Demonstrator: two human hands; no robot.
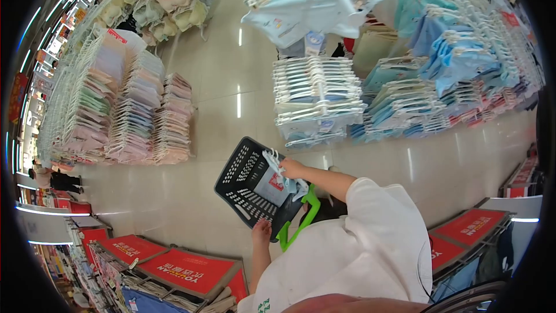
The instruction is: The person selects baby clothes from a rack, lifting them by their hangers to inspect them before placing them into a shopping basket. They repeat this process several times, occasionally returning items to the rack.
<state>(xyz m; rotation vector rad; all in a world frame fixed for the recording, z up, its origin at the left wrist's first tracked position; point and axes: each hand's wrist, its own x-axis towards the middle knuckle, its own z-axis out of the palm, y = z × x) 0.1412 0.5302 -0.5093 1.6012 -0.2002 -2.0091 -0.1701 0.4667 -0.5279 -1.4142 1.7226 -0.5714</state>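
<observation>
A dark perforated shopping basket [231,165] with a bright green handle [311,206] is in front of the person's white shirt. My right hand [292,168] is at the basket's far right side, closed on a white hanger that carries pale blue garments [296,186]. Part of these garments hangs inside the basket. Near the basket's lower edge is my left hand [262,230], its fingers slightly bent; whether they hold the rim is too small to tell. A pale sheet with a red print [274,182] shows inside the basket.
Racks of pastel garments [136,101] stand on the left. Ahead and right are racks of white hangers with blue clothes [317,90]. Red-topped display stands [188,269] flank the body. A person in dark trousers [65,182] is at the far left.
</observation>
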